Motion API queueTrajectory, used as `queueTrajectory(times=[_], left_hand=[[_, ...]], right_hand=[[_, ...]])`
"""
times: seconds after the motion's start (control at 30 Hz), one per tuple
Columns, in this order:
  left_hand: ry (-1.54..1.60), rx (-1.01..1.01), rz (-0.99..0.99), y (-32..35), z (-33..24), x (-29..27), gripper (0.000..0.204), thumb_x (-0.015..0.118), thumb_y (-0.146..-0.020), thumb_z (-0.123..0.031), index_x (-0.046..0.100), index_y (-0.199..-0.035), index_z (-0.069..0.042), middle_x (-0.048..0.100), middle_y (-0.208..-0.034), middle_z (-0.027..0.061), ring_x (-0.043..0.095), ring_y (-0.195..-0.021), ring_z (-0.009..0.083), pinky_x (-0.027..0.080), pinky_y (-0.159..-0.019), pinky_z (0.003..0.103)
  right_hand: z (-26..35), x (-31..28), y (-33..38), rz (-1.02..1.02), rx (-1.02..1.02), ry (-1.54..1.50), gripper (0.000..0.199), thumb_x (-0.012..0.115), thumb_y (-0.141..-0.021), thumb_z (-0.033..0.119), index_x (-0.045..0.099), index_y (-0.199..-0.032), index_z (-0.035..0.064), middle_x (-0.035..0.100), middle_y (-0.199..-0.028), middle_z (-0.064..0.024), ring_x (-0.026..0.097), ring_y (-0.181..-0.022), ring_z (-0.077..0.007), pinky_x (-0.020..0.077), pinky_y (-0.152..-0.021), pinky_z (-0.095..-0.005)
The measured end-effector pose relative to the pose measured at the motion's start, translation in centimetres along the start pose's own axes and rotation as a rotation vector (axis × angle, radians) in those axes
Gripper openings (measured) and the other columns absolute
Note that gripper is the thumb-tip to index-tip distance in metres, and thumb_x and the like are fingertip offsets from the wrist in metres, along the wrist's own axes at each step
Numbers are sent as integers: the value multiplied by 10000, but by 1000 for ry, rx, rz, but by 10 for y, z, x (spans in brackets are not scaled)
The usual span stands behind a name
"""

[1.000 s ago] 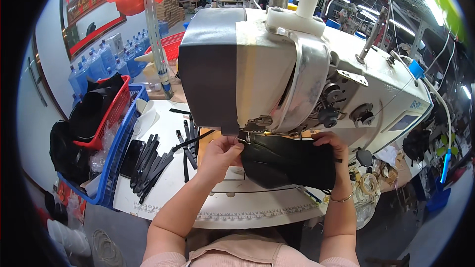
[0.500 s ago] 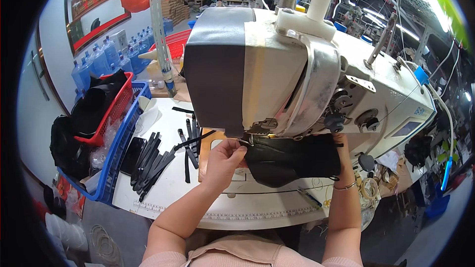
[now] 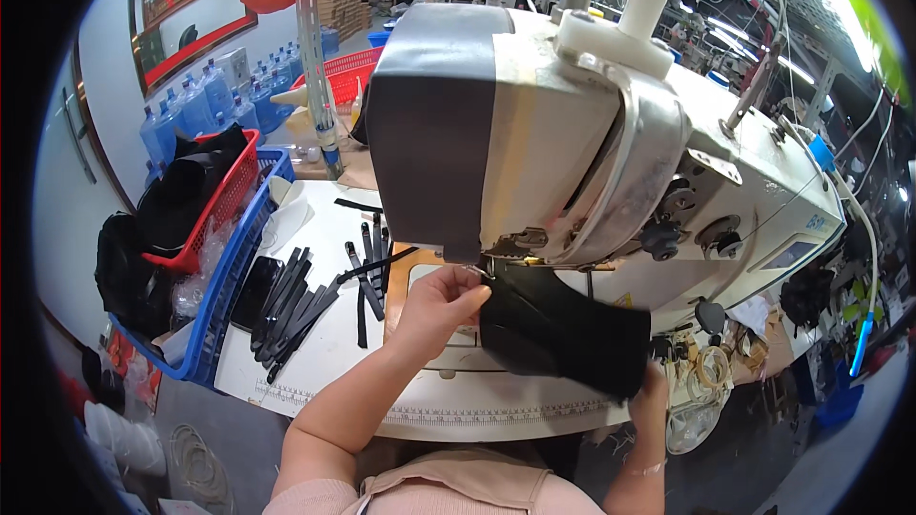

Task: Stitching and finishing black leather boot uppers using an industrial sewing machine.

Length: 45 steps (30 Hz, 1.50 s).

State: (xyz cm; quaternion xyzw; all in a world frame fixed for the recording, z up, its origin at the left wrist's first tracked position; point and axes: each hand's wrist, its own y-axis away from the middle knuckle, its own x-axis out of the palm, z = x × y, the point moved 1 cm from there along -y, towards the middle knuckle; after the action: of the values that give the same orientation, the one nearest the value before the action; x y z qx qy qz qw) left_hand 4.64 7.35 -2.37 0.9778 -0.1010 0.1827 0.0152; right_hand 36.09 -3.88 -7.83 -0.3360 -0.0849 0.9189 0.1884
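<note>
A black fabric or leather piece (image 3: 563,329) lies under the sewing machine (image 3: 544,124), its upper left end by the needle area. My left hand (image 3: 444,305) is closed at that end, thumb and fingers pinched on the piece's left edge right beside the presser foot. My right hand (image 3: 651,396) grips the lower right corner of the piece, out past the front edge of the white table (image 3: 315,362); its fingertips are partly hidden by the fabric and a little blurred.
Several black strips (image 3: 296,310) and a dark phone (image 3: 256,294) lie left on the table. Beyond them stand a blue basket (image 3: 215,324) and a red basket (image 3: 215,215) with black goods. Thread spools and scraps (image 3: 711,367) sit at the right.
My right hand has come down toward me from beside the machine, swinging the piece's right end nearer. My left hand stays by the needle area. The view has shifted slightly.
</note>
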Motion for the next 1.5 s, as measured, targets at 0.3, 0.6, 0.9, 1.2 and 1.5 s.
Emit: queueTrajectory(times=[0.3,0.6,0.9,1.2,1.5], left_hand=[[-47,7,-62,4,-1,6,93,648,-851,-75,599,-918,-35,579,-762,-33,497,-641,21,390,-547,172],[-510,210,74,32,16,-10,121,618,-863,-40,654,-978,-25,589,-787,-23,505,-678,25,407,-594,185],[-937,688,106,50,9,-10,170,644,-795,-15,656,-964,-22,584,-843,83,592,-685,208,480,-607,287],[-1274,775,59,50,10,-7,155,672,-741,-10,600,-878,-26,545,-896,73,601,-700,218,482,-598,289],[-1314,1026,68,51,5,-8,223,654,-721,-5,579,-928,-38,557,-959,94,601,-795,258,495,-636,322]], right_hand=[[-35,46,38,16,-418,374,285,631,-703,29,623,-987,18,587,-938,-137,545,-884,-349,449,-779,-392],[19,-5,4,-210,-104,-231,248,501,-854,0,562,-1093,-22,510,-880,-87,483,-692,-159,415,-647,-277],[101,69,1,70,-619,4,387,720,-756,94,634,-1133,87,609,-822,-63,597,-674,-231,496,-563,-310],[104,81,4,6,-695,98,382,748,-720,129,655,-1089,111,584,-791,-36,582,-656,-209,484,-552,-305],[113,89,0,-22,-741,108,386,752,-706,126,656,-1080,112,569,-762,-20,557,-615,-197,465,-524,-300]])
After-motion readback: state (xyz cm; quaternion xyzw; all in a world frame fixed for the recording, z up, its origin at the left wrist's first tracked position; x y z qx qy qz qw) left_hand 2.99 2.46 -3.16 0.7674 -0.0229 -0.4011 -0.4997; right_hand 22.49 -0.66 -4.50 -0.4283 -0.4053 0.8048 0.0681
